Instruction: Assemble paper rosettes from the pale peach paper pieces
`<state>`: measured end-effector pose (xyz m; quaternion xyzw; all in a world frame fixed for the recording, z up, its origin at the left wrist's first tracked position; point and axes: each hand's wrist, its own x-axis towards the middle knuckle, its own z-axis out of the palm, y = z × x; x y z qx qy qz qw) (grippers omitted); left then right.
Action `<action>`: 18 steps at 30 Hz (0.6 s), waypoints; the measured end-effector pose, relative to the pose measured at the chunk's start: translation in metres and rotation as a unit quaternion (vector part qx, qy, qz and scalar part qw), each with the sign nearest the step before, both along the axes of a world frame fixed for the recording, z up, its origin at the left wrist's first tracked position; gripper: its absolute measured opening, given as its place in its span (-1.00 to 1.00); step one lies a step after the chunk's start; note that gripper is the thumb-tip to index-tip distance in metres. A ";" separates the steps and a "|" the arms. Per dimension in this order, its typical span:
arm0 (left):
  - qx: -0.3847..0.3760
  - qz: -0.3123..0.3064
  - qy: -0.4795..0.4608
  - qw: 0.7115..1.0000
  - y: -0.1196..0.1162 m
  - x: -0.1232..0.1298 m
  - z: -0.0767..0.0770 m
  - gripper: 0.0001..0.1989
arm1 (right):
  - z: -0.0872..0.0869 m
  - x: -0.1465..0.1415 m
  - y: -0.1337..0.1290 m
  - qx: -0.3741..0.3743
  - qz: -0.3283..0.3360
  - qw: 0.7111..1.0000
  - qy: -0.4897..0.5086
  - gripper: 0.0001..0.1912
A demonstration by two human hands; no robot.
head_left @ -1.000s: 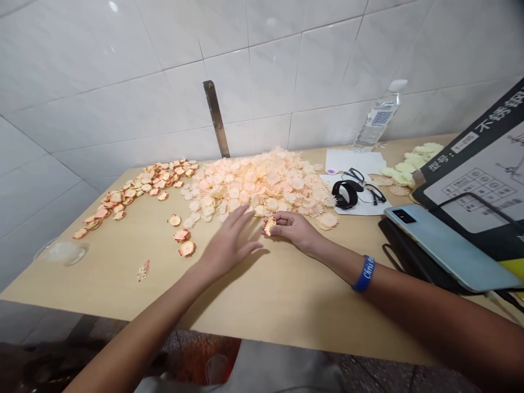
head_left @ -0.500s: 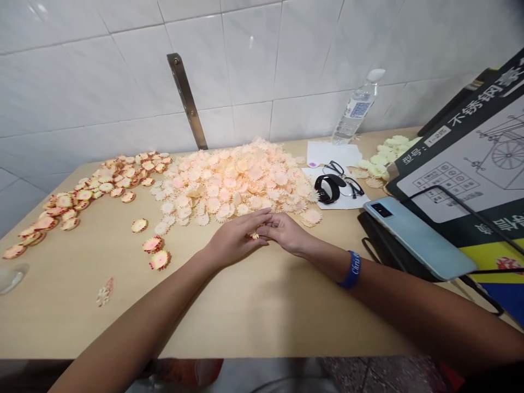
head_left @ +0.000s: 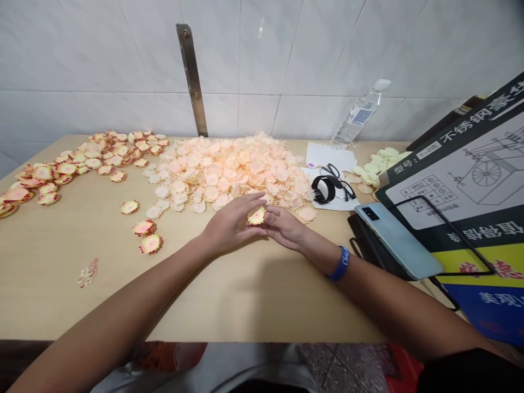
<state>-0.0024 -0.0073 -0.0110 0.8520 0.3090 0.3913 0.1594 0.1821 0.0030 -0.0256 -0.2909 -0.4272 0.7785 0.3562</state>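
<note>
- Your right grip (head_left: 284,226) is clamped on a red-edged flower-shaped piece (head_left: 256,216), which sits between your hands.
- Your left grip (head_left: 231,224) curves just beside that piece; whether it is clamped too cannot be told.
- Behind your hands lies a large heap of pale flower-shaped pieces (head_left: 221,174).
- Far smaller is the loose band of red-edged pieces (head_left: 90,158) to your left on the table (head_left: 61,256).
- Three separate red-edged pieces (head_left: 144,228) lie nearer your left hand.
- A small pile of pale green pieces (head_left: 379,172) lies to the right.
</note>
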 end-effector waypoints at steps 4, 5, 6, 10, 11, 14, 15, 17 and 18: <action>0.003 -0.004 -0.001 1.000 -0.002 -0.001 0.003 -0.57 | 0.001 0.000 0.000 0.019 0.011 1.000 -0.006 -0.44; 0.000 0.002 -0.004 1.000 -0.003 -0.001 0.003 -0.60 | 0.002 0.000 0.000 0.023 0.014 1.000 -0.008 -0.42; -0.001 0.009 -0.006 1.000 -0.003 -0.001 0.003 -0.63 | 0.002 0.000 0.000 0.028 0.015 0.999 -0.011 -0.41; 0.010 0.024 -0.005 1.000 -0.003 -0.001 0.002 -0.62 | 0.004 -0.001 -0.001 0.037 0.010 0.999 -0.029 -0.46; 0.014 0.024 -0.001 1.000 -0.003 -0.001 0.002 -0.61 | 0.004 -0.001 -0.001 0.039 0.006 0.999 -0.035 -0.49; 0.026 0.019 0.030 0.999 -0.002 0.000 0.001 -0.57 | 0.002 -0.003 -0.002 0.052 -0.014 0.998 -0.044 -0.54; 0.028 0.016 0.043 0.999 -0.002 0.001 0.000 -0.56 | 0.002 -0.004 -0.003 0.056 -0.024 0.997 -0.046 -0.55; 0.034 0.014 0.063 0.997 -0.003 0.002 -0.001 -0.53 | 0.000 -0.006 -0.003 0.062 -0.044 0.996 -0.048 -0.58; 0.038 0.015 0.070 0.997 -0.003 0.002 -0.002 -0.52 | -0.001 -0.007 -0.003 0.065 -0.050 0.995 -0.051 -0.59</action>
